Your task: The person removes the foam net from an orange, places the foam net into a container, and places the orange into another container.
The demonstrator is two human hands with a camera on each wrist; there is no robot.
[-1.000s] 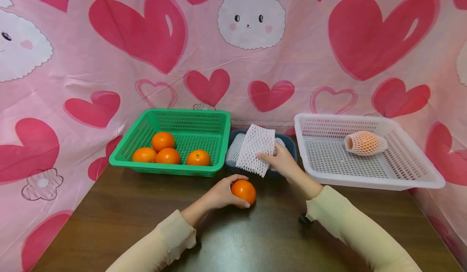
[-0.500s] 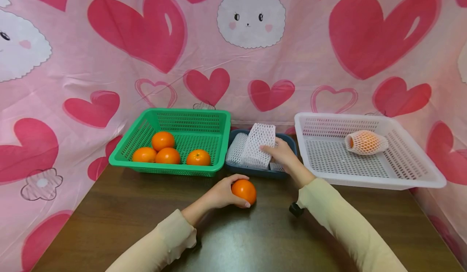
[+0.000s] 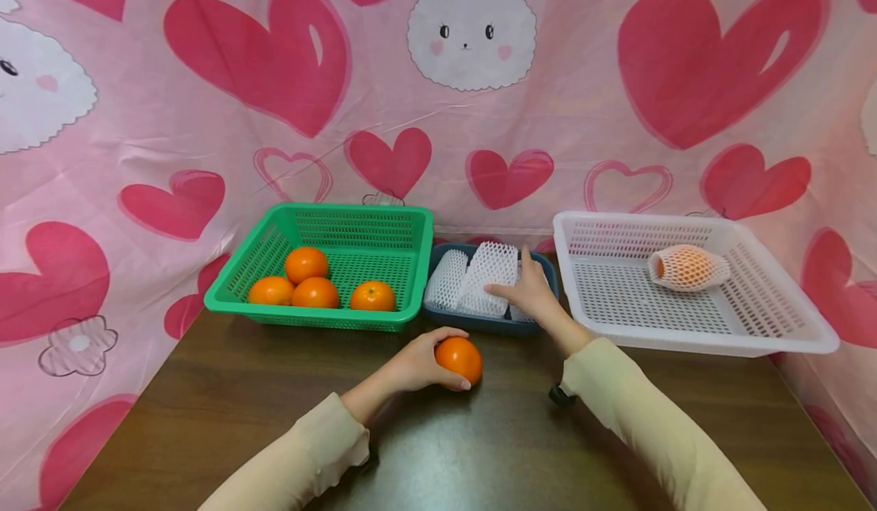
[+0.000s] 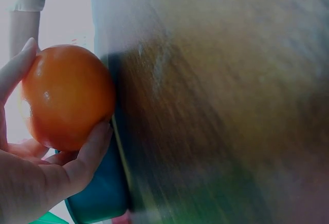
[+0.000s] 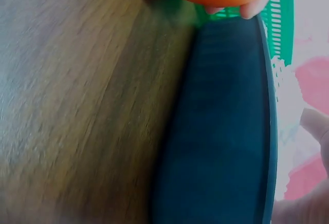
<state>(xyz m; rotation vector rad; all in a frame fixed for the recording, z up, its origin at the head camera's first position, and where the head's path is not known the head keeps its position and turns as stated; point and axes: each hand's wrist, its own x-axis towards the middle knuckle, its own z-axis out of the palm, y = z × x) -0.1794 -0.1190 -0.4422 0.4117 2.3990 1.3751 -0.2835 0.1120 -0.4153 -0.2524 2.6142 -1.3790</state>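
Observation:
My left hand (image 3: 416,362) grips an orange (image 3: 460,362) just in front of the dark blue bin (image 3: 473,322). In the left wrist view the thumb and fingers curl round the orange (image 4: 69,98). White foam net sleeves lie in the bin; the upper sleeve (image 3: 488,279) leans on another sleeve (image 3: 448,279) to its left. My right hand (image 3: 536,292) is over the bin's right side, thumb and finger spread apart. Its thumb is at the upper sleeve's right edge; whether it touches cannot be told. The right wrist view shows only that thumb and part of the palm.
A green basket (image 3: 315,309) with several oranges (image 3: 315,293) stands at the back left. At the back right is a white basket (image 3: 685,340) holding one orange in a foam net sleeve (image 3: 688,267). All stand on a brown wooden table (image 3: 479,450) before a pink curtain.
My right hand has lowered the foam net sleeve into the bin and let go of it, its fingers now spread. The left hand with the orange has stayed in place.

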